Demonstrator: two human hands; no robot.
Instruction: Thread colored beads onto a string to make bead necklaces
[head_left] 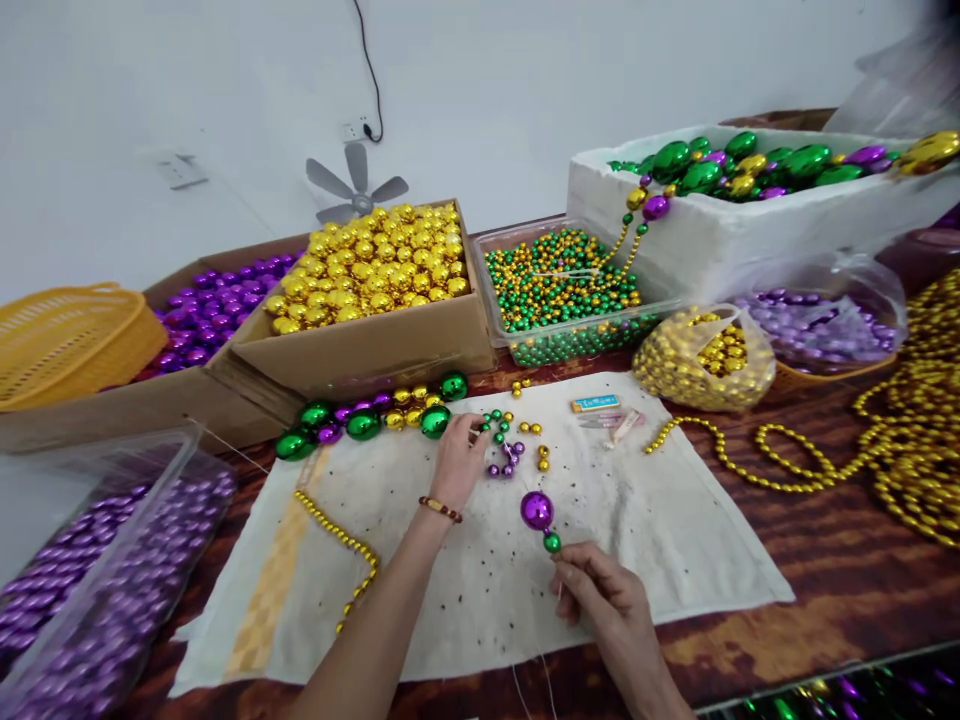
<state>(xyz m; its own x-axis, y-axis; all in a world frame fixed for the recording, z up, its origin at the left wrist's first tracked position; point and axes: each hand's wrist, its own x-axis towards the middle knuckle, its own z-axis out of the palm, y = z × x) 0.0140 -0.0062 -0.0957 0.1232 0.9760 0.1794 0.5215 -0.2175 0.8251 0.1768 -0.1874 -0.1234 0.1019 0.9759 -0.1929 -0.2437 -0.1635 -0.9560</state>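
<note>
Above the white cloth, the right hand pinches a beaded strand just beneath its green bead, while the left hand, its grip impossible to tell, curls at small green beads toward the cloth's far edge.

The large bead is purple, the cloth off-white.
</note>
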